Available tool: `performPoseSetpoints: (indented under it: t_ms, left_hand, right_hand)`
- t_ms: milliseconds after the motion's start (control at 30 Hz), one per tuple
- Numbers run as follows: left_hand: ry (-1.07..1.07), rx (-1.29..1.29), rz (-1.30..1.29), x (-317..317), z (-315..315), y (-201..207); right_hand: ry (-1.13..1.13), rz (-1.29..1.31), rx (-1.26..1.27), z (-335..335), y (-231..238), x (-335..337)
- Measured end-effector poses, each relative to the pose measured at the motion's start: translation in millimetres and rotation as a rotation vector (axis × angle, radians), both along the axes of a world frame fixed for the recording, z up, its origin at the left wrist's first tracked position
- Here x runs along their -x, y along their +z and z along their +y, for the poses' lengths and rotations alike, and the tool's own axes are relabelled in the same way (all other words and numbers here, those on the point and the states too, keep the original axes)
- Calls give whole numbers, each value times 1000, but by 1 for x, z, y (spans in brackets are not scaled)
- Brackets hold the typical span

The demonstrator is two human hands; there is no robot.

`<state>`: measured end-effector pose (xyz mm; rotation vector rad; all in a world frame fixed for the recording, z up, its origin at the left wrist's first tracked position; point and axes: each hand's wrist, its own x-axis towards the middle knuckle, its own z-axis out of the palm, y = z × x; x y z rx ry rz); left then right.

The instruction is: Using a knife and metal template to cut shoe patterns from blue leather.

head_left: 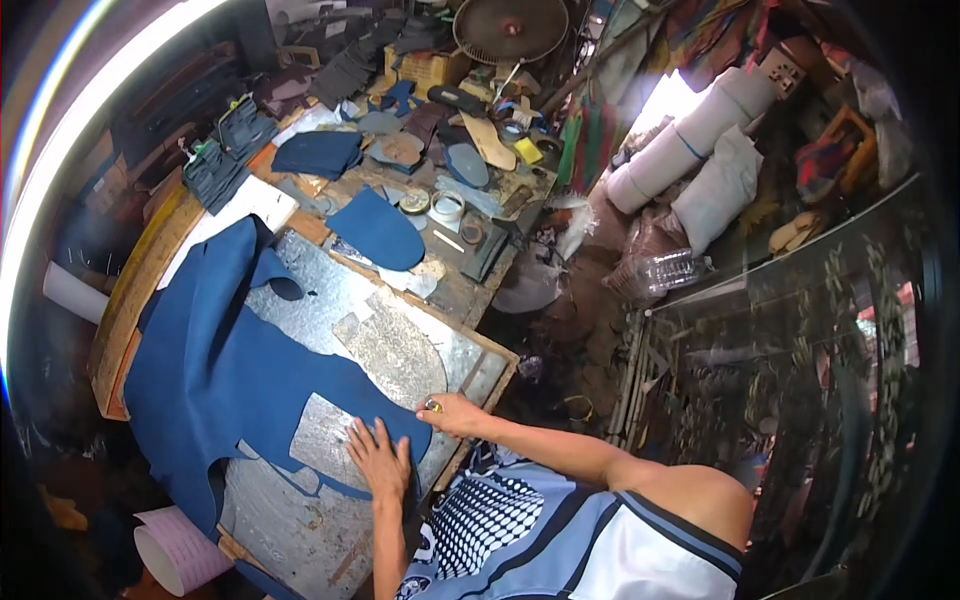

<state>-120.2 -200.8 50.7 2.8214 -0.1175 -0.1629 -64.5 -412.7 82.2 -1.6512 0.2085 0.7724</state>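
A large dark-blue sheet of leather-like material (270, 360) lies over the worktable, bunched into folds at its far left. On its near part rests a grey, speckled flat template (322, 437). My left hand (380, 462) lies flat across the template's right end, fingers spread. Just beyond it, my right hand (456, 414) is closed around a small tool (432, 406) with a yellowish end, at the right edge of the blue sheet. My fingers hide most of this tool, so its kind does not show.
A worn metal-topped board (300, 520) with a raised wooden edge (495, 375) lies under the sheet. Farther back are a cut blue piece (376, 228), tape rolls (446, 207) and a fan (511, 28). White rolls (690, 140) and a sack (718, 190) stand at the right.
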Motion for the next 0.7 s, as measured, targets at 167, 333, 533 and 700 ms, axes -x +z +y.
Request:
performPoseSetpoints:
  t_ms: [167, 333, 533, 700]
  left_hand:
    - [-98, 79, -48, 37, -3, 1]
    - [-191, 117, -76, 67, 11, 2]
    - [-303, 168, -52, 103, 34, 9]
    - [-279, 285, -72, 127, 62, 30]
  right_hand:
    - [-73, -34, 63, 3, -1, 11]
    - [-92, -39, 49, 6, 9, 17]
    - [-121, -71, -2, 3, -2, 17]
    - [-130, -97, 10, 5, 4, 11]
